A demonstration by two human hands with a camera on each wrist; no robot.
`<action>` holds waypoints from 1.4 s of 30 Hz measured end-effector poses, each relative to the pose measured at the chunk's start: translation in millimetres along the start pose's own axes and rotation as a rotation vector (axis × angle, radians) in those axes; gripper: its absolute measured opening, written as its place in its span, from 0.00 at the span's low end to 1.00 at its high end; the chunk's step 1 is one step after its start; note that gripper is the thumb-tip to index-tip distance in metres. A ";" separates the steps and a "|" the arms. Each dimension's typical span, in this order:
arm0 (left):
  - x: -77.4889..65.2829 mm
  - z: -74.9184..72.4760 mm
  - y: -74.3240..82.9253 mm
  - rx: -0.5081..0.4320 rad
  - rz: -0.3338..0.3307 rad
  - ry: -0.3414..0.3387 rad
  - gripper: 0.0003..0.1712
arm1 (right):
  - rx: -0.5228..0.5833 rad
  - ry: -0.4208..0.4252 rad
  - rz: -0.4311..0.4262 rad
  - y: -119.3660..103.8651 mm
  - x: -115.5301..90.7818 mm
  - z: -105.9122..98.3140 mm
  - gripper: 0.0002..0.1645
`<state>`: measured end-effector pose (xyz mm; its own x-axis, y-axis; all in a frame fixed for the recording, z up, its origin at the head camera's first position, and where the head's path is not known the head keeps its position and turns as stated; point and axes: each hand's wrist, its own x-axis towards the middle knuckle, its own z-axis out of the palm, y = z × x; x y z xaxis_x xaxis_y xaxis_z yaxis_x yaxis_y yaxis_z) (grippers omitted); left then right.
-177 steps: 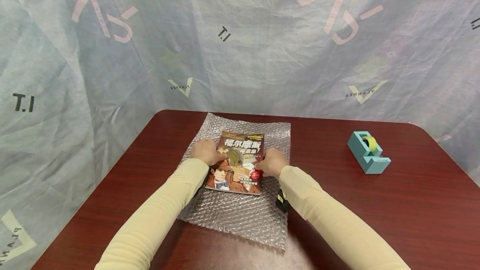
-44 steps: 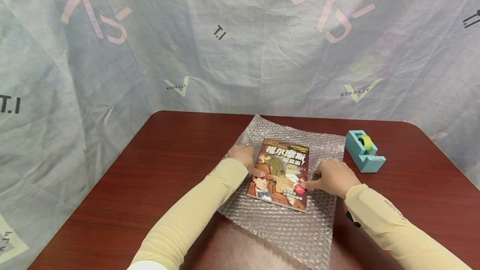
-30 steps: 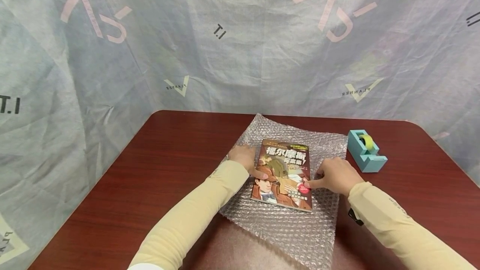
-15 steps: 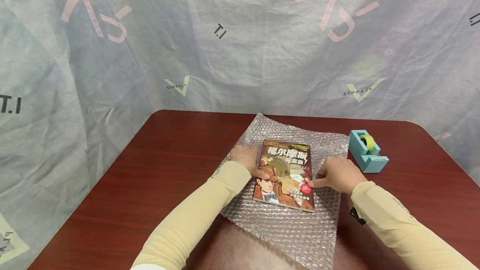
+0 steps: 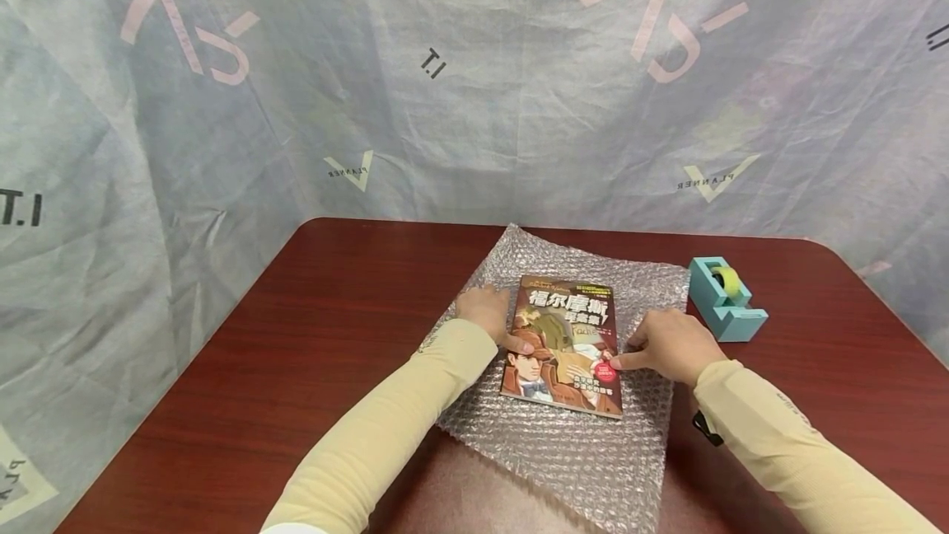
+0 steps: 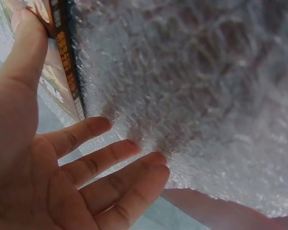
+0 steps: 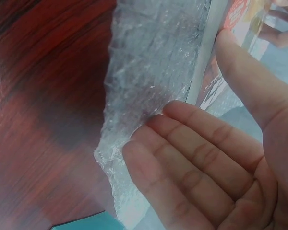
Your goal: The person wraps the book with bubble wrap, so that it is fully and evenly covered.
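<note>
In the head view a paperback book [image 5: 562, 336] with a brown illustrated cover lies face up on a sheet of bubble wrap [image 5: 563, 460] on the table. My left hand [image 5: 489, 320] is at the book's left edge, thumb on the cover. In the left wrist view the other fingers [image 6: 120, 177] stretch out with their tips on the bubble wrap. On the opposite edge, my right hand [image 5: 670, 344] rests its thumb by the red circle on the cover. Its remaining fingers [image 7: 192, 153] lie fairly straight against the wrap in the right wrist view.
A teal tape dispenser [image 5: 730, 311] with a yellow roll stands close beyond the wrap's right edge. The dark red wooden table [image 5: 311, 295] extends to both sides. A grey printed cloth [image 5: 474, 105] hangs behind and to the left.
Since the oldest frame, the bubble wrap and book have shifted right, nearer the dispenser, with both hands on them. The shift slows to a slight one, and the last half second shows almost no movement.
</note>
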<state>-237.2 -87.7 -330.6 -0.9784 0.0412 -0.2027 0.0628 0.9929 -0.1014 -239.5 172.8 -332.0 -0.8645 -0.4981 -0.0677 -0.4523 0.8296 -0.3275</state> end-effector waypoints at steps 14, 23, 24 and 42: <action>0.6 2.2 -0.4 -0.007 0.008 0.033 0.60 | 0.005 0.002 -0.003 -0.7 -0.3 -0.1 0.17; -6.1 4.4 -4.9 -0.048 0.058 0.002 0.54 | -0.005 -0.020 0.012 -1.2 -3.1 -2.4 0.16; -7.5 4.4 -6.0 -0.063 0.066 -0.008 0.54 | -0.008 -0.025 0.014 -1.4 -3.3 -2.8 0.17; -32.2 -14.5 -28.4 -0.147 0.448 -0.057 0.37 | 0.035 -0.016 -0.204 -1.5 -18.1 -13.6 0.26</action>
<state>-210.4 -115.6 -307.0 -0.8484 0.4672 -0.2487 0.4440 0.8840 0.1460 -226.2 184.0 -317.4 -0.7521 -0.6589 -0.0117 -0.6093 0.7021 -0.3687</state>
